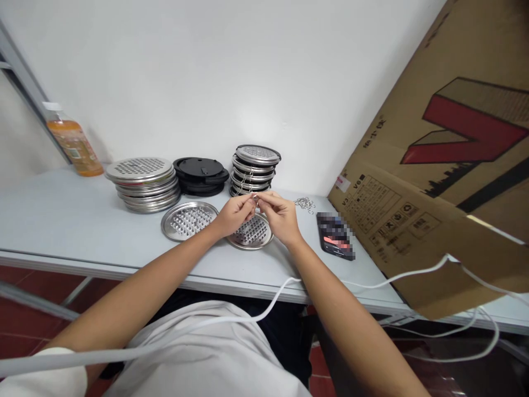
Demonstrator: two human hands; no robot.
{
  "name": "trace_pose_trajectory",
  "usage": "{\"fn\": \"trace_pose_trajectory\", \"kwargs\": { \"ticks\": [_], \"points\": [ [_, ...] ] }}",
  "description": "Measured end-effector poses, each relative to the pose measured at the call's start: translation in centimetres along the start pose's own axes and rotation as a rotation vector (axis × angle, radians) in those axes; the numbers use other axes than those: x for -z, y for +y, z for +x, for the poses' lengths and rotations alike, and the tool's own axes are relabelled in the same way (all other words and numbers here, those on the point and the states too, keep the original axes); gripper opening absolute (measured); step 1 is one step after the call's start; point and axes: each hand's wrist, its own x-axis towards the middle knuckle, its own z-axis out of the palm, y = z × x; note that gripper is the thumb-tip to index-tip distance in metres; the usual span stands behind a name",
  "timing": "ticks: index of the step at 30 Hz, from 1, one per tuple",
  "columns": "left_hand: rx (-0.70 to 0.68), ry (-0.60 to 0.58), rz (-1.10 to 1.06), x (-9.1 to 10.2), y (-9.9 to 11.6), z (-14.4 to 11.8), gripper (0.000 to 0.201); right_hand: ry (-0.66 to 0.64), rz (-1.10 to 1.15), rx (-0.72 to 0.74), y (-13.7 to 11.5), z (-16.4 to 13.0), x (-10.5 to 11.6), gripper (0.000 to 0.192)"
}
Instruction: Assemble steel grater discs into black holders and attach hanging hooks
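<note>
My left hand (pixel 236 214) and my right hand (pixel 281 215) meet at the fingertips, both closed in a pinch around a small metal piece (pixel 255 198). Its exact shape is mostly hidden by the fingers. Just beneath them lies a round metal grater disc (pixel 251 234), partly covered by my hands. Another grater disc (pixel 188 220) rests flat on the table, left of my left hand. Right of my right hand is a loose pile of small bent metal hooks (pixel 305 205). Behind the hands rises a stack of grater discs with black rims (pixel 255 155), with metal hooks along its front.
On the left stand a tall stack of metal grater discs (pixel 142 171), a pile of black round parts (pixel 201 172) and an orange drink bottle (pixel 74 140). A phone (pixel 335 237) and a large cardboard box (pixel 413 204) are on the right. A white cable (pixel 231 320) crosses in front of me.
</note>
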Motion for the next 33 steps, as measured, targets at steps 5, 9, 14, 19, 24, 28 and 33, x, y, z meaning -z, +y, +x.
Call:
{"fn": "trace_pose_trajectory", "kwargs": {
  "ticks": [5,9,14,19,24,28,33],
  "points": [
    [0.028,0.010,-0.050,-0.03,-0.04,0.10,0.046,0.030,-0.038,-0.006,0.08,0.06,0.16,0.019],
    [0.047,0.032,-0.103,-0.03,-0.09,0.22,0.046,0.051,-0.061,0.004,0.22,0.05,0.09,0.017],
    [0.070,0.029,-0.128,-0.08,-0.10,0.21,0.046,0.074,-0.090,0.026,0.11,-0.05,-0.11,0.015],
    [0.039,0.012,-0.082,0.05,0.11,0.21,0.045,0.101,-0.041,-0.007,-0.18,-0.08,-0.26,0.017],
    [0.016,0.003,-0.049,0.11,0.31,0.29,0.046,0.099,-0.025,-0.011,-0.42,-0.06,-0.27,0.015],
    [0.020,0.005,-0.048,0.04,0.41,0.28,0.046,0.089,-0.037,0.018,-0.52,-0.08,-0.19,0.013],
    [0.020,-0.009,-0.037,0.17,0.43,0.12,0.046,0.084,-0.064,0.020,-0.41,-0.23,-0.16,0.015]
  ]
}}
